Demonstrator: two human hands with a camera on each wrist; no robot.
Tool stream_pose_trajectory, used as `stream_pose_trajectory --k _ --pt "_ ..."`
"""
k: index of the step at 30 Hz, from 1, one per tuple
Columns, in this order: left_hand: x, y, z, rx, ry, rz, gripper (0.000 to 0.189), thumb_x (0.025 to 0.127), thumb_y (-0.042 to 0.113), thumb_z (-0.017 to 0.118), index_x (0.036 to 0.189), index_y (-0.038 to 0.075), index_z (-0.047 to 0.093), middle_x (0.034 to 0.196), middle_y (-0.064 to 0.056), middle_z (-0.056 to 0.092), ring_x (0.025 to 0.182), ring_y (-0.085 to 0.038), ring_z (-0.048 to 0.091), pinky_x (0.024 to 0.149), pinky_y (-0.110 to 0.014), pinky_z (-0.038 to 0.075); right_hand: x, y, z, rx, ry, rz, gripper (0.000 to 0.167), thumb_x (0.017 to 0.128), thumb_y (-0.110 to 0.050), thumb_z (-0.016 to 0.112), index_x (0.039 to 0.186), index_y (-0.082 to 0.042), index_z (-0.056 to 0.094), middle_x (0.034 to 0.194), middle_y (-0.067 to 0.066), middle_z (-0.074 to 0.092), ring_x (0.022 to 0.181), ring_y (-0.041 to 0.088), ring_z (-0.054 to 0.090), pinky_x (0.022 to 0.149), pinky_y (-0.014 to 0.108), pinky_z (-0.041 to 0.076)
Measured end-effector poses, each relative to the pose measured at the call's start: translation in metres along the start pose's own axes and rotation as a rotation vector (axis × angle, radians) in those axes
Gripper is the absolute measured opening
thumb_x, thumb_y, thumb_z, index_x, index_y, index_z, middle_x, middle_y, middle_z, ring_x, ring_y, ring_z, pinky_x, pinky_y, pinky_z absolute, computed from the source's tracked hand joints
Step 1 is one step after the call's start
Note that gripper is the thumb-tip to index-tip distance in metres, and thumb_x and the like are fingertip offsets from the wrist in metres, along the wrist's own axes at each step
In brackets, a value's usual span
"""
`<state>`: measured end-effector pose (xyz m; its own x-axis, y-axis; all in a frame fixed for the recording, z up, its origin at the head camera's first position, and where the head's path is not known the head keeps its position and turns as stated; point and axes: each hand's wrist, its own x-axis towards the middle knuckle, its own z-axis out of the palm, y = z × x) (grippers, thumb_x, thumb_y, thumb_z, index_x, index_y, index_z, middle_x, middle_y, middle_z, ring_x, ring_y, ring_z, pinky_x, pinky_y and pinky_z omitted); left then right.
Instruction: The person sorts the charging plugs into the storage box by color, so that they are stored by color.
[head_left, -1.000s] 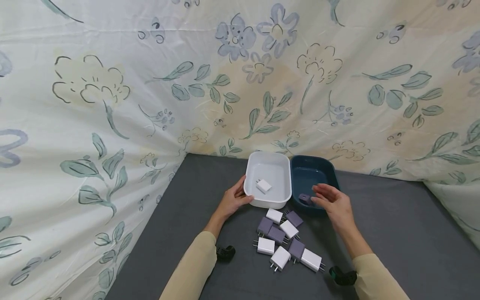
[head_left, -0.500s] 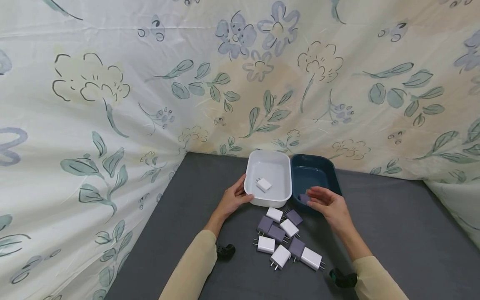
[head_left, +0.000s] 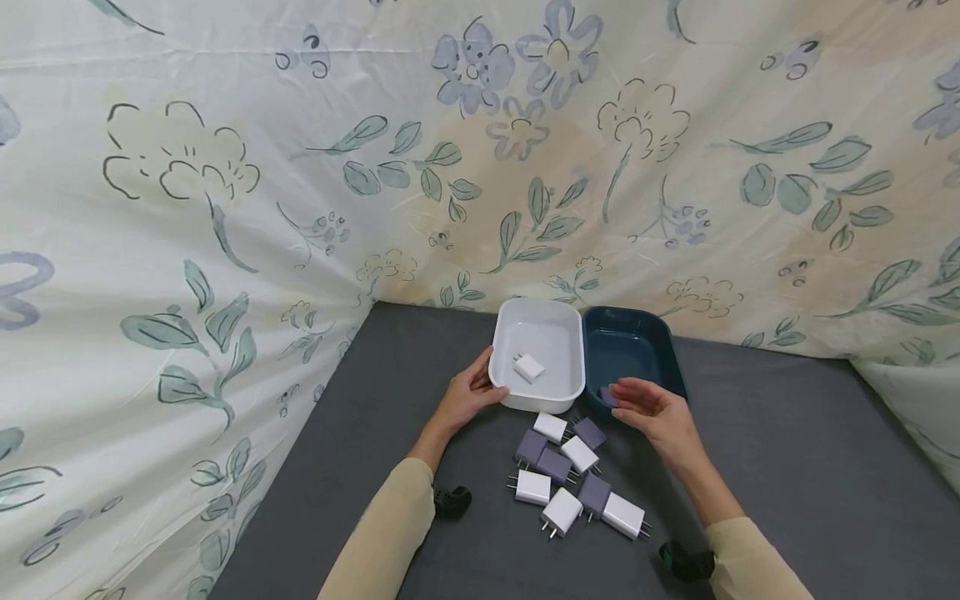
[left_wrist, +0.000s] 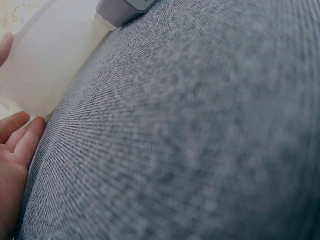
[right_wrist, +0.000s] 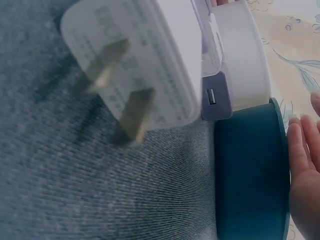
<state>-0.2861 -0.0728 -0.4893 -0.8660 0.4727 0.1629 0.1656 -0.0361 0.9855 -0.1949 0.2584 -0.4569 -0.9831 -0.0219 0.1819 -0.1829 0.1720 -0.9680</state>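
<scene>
My left hand (head_left: 467,402) holds the near left corner of a white tray (head_left: 538,402), thumb at the front rim and fingers along the left side. One white charger plug (head_left: 528,367) lies inside. My right hand (head_left: 660,417) is over the near rim of a dark blue tray (head_left: 633,342), its fingers fairly straight. A purple charger plug (head_left: 606,395) in that tray is partly hidden behind the fingertips; contact with it is unclear. Close to the right wrist camera, a white charger plug (right_wrist: 135,65) shows its prongs.
Several white and purple chargers, including a purple one (head_left: 594,495) and a white one (head_left: 623,516), lie in front of the trays on the grey cloth (head_left: 420,367). The trays stand side by side near a floral curtain (head_left: 480,208).
My right hand has shifted slightly left and toward me, its fingertips covering more of the purple charger plug. The left hand stays at the white tray. The view tilts slightly.
</scene>
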Motion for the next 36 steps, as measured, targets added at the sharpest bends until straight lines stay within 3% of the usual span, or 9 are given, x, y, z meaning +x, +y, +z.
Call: stream_pose_trajectory --k 8,13,17,20,26,36 --pt "0.001 -0.001 0.001 -0.008 0.011 0.026 0.085 0.089 0.004 0.069 0.156 0.004 0.017 0.156 -0.027 0.028 0.141 -0.043 0.034 0.107 -0.035 0.046 -0.005 0.001 0.001 0.017 -0.008 -0.002 0.052 0.086 -0.005 0.073 0.131 0.009 0.052 0.121 0.008 0.069 0.105 0.01 0.069 0.082 0.021 0.058" --pt "0.002 -0.001 0.001 -0.006 -0.002 0.011 0.086 0.09 0.007 0.069 0.156 0.005 0.015 0.157 -0.026 0.026 0.142 -0.042 0.033 0.11 -0.04 0.043 -0.008 0.003 0.003 0.061 -0.036 0.0 0.053 0.085 -0.004 0.074 0.13 0.012 0.051 0.118 0.005 0.07 0.103 0.01 0.069 0.081 0.022 0.058" --pt "0.005 -0.013 0.0 -0.011 0.018 0.017 0.085 0.09 0.006 0.068 0.157 0.009 0.016 0.157 -0.023 0.028 0.142 -0.039 0.035 0.111 -0.045 0.041 -0.01 0.007 0.004 0.123 -0.05 -0.024 0.053 0.083 0.001 0.073 0.128 0.015 0.05 0.115 0.002 0.072 0.103 0.012 0.07 0.082 0.023 0.058" --pt "0.008 -0.023 0.001 0.002 0.044 0.024 0.084 0.09 0.006 0.069 0.157 0.013 0.019 0.157 -0.02 0.031 0.141 -0.035 0.038 0.11 -0.042 0.043 -0.012 0.009 0.004 0.145 -0.053 -0.044 0.054 0.083 0.004 0.073 0.129 0.018 0.048 0.114 0.0 0.072 0.105 0.014 0.069 0.082 0.024 0.058" --pt "0.008 -0.026 0.002 0.021 0.076 0.039 0.084 0.088 0.006 0.071 0.156 0.013 0.023 0.155 -0.018 0.036 0.139 -0.034 0.042 0.105 -0.032 0.048 -0.017 0.012 0.004 0.122 -0.054 -0.059 0.051 0.083 0.003 0.072 0.128 0.017 0.05 0.114 0.0 0.072 0.105 0.014 0.069 0.082 0.023 0.058" --pt "0.007 -0.018 0.001 0.017 0.042 0.03 0.085 0.089 0.004 0.07 0.156 0.006 0.019 0.156 -0.024 0.031 0.141 -0.04 0.037 0.109 -0.05 0.04 -0.021 0.02 0.003 0.059 -0.102 -0.017 0.054 0.085 0.0 0.072 0.13 0.016 0.049 0.116 0.003 0.071 0.107 0.015 0.069 0.082 0.022 0.058"
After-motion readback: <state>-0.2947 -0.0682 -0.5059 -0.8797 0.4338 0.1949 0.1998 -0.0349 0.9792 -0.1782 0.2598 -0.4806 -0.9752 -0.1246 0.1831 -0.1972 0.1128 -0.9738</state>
